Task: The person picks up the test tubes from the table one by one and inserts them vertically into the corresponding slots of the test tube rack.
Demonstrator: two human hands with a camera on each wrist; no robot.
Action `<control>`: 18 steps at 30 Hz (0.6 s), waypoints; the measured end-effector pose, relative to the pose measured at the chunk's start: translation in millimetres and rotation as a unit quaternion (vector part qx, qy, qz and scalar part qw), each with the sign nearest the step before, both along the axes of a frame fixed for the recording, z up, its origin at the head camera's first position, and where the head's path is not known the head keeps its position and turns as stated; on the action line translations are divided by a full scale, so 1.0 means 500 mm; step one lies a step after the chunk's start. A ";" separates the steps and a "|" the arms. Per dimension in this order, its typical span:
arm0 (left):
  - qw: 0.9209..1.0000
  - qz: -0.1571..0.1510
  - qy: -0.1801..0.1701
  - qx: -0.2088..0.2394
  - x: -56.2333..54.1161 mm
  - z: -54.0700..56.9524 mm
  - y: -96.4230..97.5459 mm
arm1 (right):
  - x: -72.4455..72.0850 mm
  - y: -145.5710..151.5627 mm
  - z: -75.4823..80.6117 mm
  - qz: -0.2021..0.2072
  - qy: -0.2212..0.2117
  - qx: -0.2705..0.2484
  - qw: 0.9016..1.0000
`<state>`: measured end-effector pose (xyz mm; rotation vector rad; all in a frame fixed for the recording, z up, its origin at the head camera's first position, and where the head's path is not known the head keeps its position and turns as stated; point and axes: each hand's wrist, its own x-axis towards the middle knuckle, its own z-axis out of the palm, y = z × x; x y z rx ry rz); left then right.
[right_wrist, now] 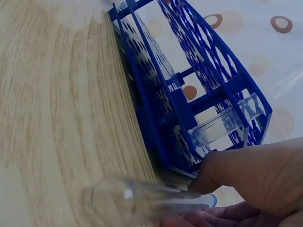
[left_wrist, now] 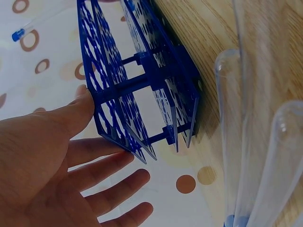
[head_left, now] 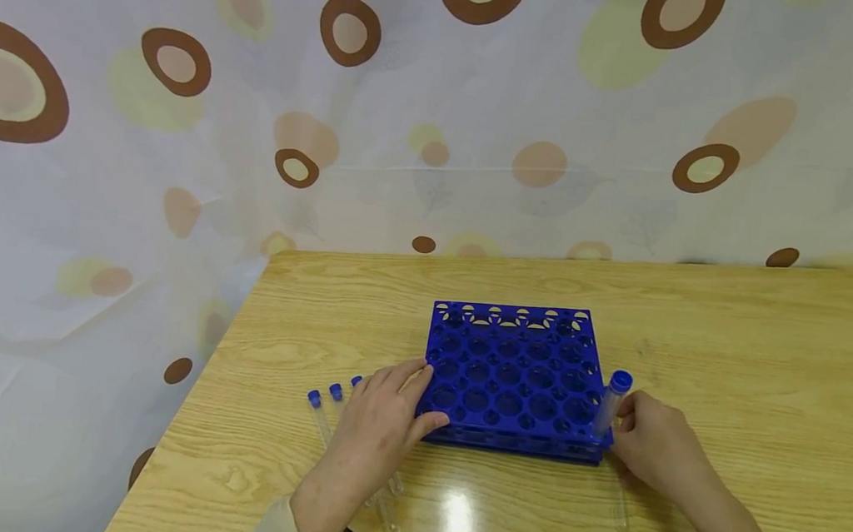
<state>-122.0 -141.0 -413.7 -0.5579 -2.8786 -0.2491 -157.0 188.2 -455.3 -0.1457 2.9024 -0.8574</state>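
Observation:
A blue test tube rack (head_left: 506, 439) stands on the table. One clear test tube (head_left: 608, 410) with a blue cap is upright in its front right corner, also visible through the rack's end in the right wrist view. My left hand (head_left: 380, 421) rests at the rack's left end, thumb and index finger touching its upper plate, other fingers extended. Just right of the rack, my right hand (head_left: 656, 443) pinches another clear test tube (right_wrist: 142, 198) between thumb and fingers. That tube is blurred, its rounded end pointing away from the fingers; the hand partly hides it.
Several capped test tubes (head_left: 320, 420) lie on the wooden table (head_left: 728, 348) left of the rack, partly under my left hand and forearm. Their rounded ends (left_wrist: 229, 64) appear large in the left wrist view. A patterned curtain (head_left: 440, 92) hangs behind the table.

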 end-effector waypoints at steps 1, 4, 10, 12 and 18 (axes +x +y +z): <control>1.000 0.000 -0.001 -0.001 0.000 0.000 0.000 | -0.001 0.000 0.001 0.001 0.000 0.005 1.000; 1.000 -0.001 0.001 -0.001 0.000 0.000 0.000 | -0.003 0.001 0.003 0.001 -0.009 0.018 1.000; 1.000 -0.006 0.008 0.003 -0.001 -0.002 0.000 | -0.002 0.008 0.000 0.005 -0.012 0.010 1.000; 1.000 -0.006 0.011 0.004 -0.002 -0.003 -0.001 | -0.002 0.012 -0.002 0.007 -0.006 -0.006 1.000; 1.000 -0.005 0.011 0.003 -0.002 -0.004 -0.002 | -0.003 0.024 0.004 0.006 -0.013 -0.045 0.999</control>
